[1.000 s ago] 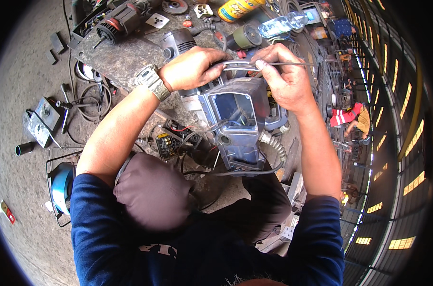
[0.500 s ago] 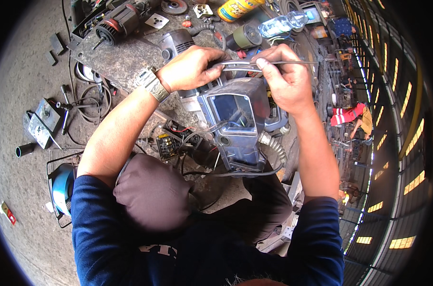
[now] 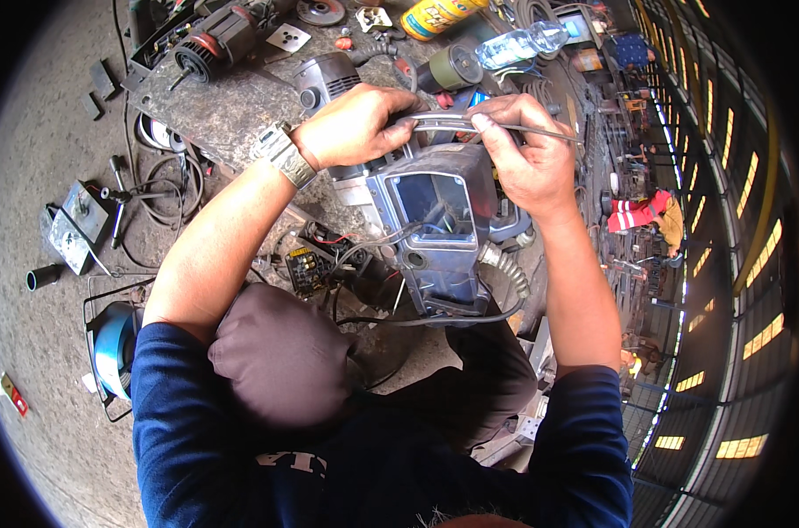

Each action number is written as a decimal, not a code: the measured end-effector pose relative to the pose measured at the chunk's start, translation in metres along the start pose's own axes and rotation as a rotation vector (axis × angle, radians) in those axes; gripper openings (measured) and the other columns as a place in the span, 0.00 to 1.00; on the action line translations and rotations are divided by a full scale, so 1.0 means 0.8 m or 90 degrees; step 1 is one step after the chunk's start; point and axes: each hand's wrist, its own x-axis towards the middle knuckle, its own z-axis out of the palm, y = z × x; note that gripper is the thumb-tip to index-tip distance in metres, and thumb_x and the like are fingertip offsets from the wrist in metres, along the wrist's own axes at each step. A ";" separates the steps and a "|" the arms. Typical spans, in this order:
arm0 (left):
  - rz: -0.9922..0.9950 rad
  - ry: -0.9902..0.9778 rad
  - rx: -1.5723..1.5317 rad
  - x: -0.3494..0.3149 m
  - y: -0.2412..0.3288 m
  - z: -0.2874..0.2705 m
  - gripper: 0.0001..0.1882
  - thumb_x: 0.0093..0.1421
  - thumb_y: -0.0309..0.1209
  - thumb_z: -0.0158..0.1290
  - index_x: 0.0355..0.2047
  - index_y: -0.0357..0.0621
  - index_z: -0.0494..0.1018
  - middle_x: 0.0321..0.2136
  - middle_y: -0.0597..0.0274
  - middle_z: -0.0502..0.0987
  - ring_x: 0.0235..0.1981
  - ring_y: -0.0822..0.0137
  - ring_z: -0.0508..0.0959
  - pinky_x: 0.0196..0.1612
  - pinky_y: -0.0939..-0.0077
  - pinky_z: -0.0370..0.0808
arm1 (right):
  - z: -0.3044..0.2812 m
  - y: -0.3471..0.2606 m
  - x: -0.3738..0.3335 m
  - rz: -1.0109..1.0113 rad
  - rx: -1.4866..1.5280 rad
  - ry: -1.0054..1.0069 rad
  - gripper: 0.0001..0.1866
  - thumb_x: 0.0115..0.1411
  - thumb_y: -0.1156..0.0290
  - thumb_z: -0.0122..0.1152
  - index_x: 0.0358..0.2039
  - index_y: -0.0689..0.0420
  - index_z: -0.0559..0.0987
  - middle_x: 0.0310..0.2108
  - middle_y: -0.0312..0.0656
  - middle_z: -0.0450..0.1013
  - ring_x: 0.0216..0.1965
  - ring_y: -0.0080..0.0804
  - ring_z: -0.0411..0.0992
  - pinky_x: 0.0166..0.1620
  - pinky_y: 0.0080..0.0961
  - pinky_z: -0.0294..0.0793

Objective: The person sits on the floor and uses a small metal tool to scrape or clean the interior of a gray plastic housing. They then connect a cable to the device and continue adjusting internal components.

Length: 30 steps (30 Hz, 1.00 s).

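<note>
Above a dusty grey-blue machine housing [image 3: 434, 288], both my hands grip a bundle of thin grey cable-like strands [image 3: 443, 124]. My left hand [image 3: 351, 126], with a metal watch on its wrist, pinches their left end between thumb and curled fingers. My right hand [image 3: 531, 157] pinches them a short way to the right, and a dark thin end sticks out past its fingers. The strands bow slightly upward between the hands. The housing has a rectangular window opening and a ribbed hose [image 3: 509, 272] on its right side. Loose wires and a black electrical part [image 3: 307, 267] lie left of it.
A power tool motor [image 3: 219, 51], a yellow can [image 3: 436, 16], a plastic bottle [image 3: 523, 46] and a dark green cylinder [image 3: 452, 69] crowd the bench's far side. A coiled cable [image 3: 166, 198] and a blue round tool [image 3: 113, 350] lie on the left floor. A person in red [image 3: 633, 214] is far right.
The strands now bow upward more between my hands, and the end beyond my right hand has tipped downward. My right fingers have shifted slightly; my left hand stays nearly in place.
</note>
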 end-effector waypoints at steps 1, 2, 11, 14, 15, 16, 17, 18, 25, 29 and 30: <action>-0.001 0.000 0.000 0.000 0.000 0.000 0.20 0.63 0.32 0.59 0.54 0.35 0.78 0.39 0.38 0.83 0.42 0.39 0.84 0.46 0.54 0.81 | 0.000 0.000 0.000 -0.002 0.001 -0.003 0.06 0.62 0.76 0.71 0.32 0.63 0.81 0.33 0.46 0.84 0.36 0.35 0.85 0.41 0.29 0.81; -0.002 -0.001 -0.001 0.000 0.000 0.001 0.20 0.63 0.32 0.59 0.54 0.35 0.78 0.39 0.38 0.83 0.42 0.39 0.84 0.46 0.54 0.81 | 0.000 -0.001 0.001 -0.004 0.003 -0.007 0.06 0.62 0.76 0.72 0.32 0.63 0.81 0.33 0.46 0.85 0.36 0.35 0.85 0.41 0.29 0.81; -0.004 0.001 -0.006 0.001 -0.001 0.003 0.20 0.64 0.32 0.58 0.53 0.35 0.78 0.39 0.37 0.82 0.43 0.38 0.83 0.47 0.54 0.81 | -0.002 -0.003 0.000 0.003 0.008 -0.009 0.06 0.61 0.77 0.72 0.32 0.63 0.81 0.34 0.47 0.85 0.36 0.35 0.85 0.41 0.30 0.81; -0.001 0.006 -0.009 0.000 -0.002 0.003 0.19 0.63 0.32 0.58 0.52 0.35 0.78 0.38 0.37 0.82 0.42 0.37 0.83 0.46 0.54 0.80 | -0.001 -0.002 0.000 -0.012 0.018 -0.013 0.06 0.61 0.78 0.71 0.32 0.63 0.80 0.34 0.47 0.84 0.36 0.36 0.85 0.41 0.30 0.81; 0.000 0.007 -0.011 -0.001 -0.002 0.003 0.19 0.63 0.32 0.58 0.52 0.35 0.78 0.37 0.37 0.82 0.42 0.37 0.83 0.46 0.53 0.80 | -0.001 -0.001 0.000 -0.021 0.021 -0.014 0.06 0.61 0.78 0.71 0.31 0.63 0.80 0.34 0.48 0.84 0.36 0.36 0.85 0.41 0.30 0.81; 0.003 0.009 -0.013 -0.001 -0.002 0.003 0.19 0.63 0.32 0.58 0.52 0.35 0.78 0.37 0.38 0.82 0.42 0.37 0.83 0.45 0.53 0.80 | -0.001 -0.001 0.000 -0.020 0.017 -0.020 0.06 0.61 0.78 0.71 0.31 0.63 0.80 0.34 0.48 0.84 0.37 0.36 0.85 0.41 0.30 0.81; 0.006 0.011 -0.016 -0.001 -0.003 0.003 0.18 0.63 0.32 0.58 0.51 0.35 0.78 0.37 0.38 0.81 0.41 0.37 0.83 0.45 0.53 0.80 | -0.001 -0.001 0.001 -0.020 0.013 -0.027 0.06 0.61 0.78 0.71 0.31 0.63 0.80 0.34 0.48 0.84 0.37 0.37 0.85 0.41 0.30 0.81; 0.009 0.012 -0.019 -0.002 -0.003 0.003 0.18 0.63 0.32 0.58 0.51 0.35 0.78 0.36 0.38 0.81 0.41 0.37 0.83 0.45 0.53 0.80 | -0.001 -0.002 0.001 -0.019 0.009 -0.033 0.07 0.61 0.78 0.71 0.31 0.63 0.80 0.34 0.48 0.84 0.37 0.37 0.85 0.41 0.31 0.81; 0.018 0.006 -0.026 -0.002 -0.003 0.001 0.19 0.64 0.32 0.58 0.53 0.35 0.78 0.36 0.38 0.82 0.39 0.39 0.84 0.45 0.55 0.80 | -0.004 -0.004 0.006 -0.023 0.023 -0.072 0.05 0.61 0.79 0.68 0.31 0.62 0.78 0.35 0.48 0.84 0.38 0.40 0.84 0.42 0.32 0.81; 0.030 0.018 -0.034 -0.005 -0.005 -0.001 0.19 0.65 0.32 0.58 0.53 0.35 0.79 0.36 0.39 0.82 0.38 0.40 0.84 0.44 0.56 0.80 | -0.005 -0.008 0.009 -0.005 0.028 -0.104 0.06 0.61 0.80 0.67 0.30 0.62 0.76 0.35 0.48 0.83 0.38 0.40 0.84 0.42 0.33 0.81; 0.038 0.026 -0.036 -0.005 -0.004 -0.001 0.18 0.65 0.32 0.58 0.52 0.35 0.79 0.35 0.39 0.82 0.38 0.41 0.84 0.44 0.56 0.80 | -0.005 -0.009 0.009 0.003 0.032 -0.112 0.07 0.61 0.80 0.67 0.30 0.62 0.76 0.35 0.48 0.83 0.38 0.40 0.83 0.42 0.33 0.80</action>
